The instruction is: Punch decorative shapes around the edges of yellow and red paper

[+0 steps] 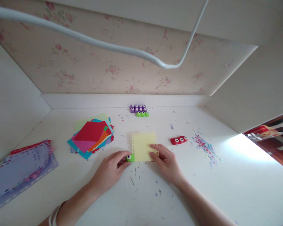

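A square of pale yellow paper (pixel 143 147) lies in front of me, small holes punched along its left and top edges. At its lower left corner sits a green craft punch (pixel 130 158), pinched between the thumb and fingers of my left hand (pixel 113 164). My right hand (pixel 166 161) grips the paper's right edge, thumb and fingers on top of the sheet. Beyond the right hand stands a row of red craft punches (pixel 179 140). Further back are several purple punches (pixel 138 109) with green punches (pixel 142 114) in front of them.
A pile of coloured paper (pixel 89 135) lies to the left, and punched lilac sheets (pixel 21 172) at the far left. Paper confetti (pixel 205 146) is heaped on the right of the white table (pixel 122 204). A white cable (pixel 108 46) hangs before the flowered wall.
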`<action>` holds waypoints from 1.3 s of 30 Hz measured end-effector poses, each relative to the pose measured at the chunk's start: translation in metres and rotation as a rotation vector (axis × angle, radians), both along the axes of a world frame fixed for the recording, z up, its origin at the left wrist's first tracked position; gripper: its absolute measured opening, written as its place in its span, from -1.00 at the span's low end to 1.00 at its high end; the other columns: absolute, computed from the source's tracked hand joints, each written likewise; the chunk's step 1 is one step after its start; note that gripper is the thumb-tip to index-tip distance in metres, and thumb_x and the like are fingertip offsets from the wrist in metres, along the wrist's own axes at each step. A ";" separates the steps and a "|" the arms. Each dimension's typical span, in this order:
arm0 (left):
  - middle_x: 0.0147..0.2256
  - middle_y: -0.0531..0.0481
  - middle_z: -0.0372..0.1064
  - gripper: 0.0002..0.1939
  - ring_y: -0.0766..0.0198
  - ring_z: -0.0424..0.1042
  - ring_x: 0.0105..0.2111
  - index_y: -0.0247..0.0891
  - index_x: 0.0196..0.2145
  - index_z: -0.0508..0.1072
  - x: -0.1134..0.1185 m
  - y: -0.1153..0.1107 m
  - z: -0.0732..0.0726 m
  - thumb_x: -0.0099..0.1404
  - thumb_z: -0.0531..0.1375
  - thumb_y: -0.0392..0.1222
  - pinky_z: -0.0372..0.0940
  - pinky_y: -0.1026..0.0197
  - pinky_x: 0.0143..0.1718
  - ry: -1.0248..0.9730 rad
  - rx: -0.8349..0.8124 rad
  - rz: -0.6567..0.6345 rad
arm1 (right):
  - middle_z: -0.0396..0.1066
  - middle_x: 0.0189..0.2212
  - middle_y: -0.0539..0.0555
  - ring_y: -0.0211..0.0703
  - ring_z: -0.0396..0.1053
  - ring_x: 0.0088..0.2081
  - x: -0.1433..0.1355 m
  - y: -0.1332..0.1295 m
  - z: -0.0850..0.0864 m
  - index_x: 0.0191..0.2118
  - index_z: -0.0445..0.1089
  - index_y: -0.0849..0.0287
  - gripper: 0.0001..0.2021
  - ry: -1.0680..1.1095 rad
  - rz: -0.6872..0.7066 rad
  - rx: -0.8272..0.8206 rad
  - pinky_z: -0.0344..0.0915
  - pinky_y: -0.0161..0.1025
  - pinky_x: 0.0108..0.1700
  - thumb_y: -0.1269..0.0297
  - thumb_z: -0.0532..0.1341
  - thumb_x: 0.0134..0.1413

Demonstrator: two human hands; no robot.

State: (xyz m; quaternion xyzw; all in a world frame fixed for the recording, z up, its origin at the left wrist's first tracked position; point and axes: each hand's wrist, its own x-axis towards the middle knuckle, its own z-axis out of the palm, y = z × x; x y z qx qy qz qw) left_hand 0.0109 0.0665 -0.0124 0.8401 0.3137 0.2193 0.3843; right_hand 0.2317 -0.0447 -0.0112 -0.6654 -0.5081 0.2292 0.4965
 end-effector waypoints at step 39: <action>-0.14 0.01 0.39 -0.78 0.35 0.42 -0.29 -0.16 -0.07 0.42 0.001 -0.002 0.007 0.31 0.18 -0.23 0.39 0.35 -0.27 -0.048 -0.005 -0.087 | 0.38 0.05 0.15 0.03 0.24 0.12 0.001 -0.003 0.003 -0.02 0.47 0.09 -0.75 -0.563 0.093 -0.022 0.28 0.04 0.14 0.27 0.18 0.21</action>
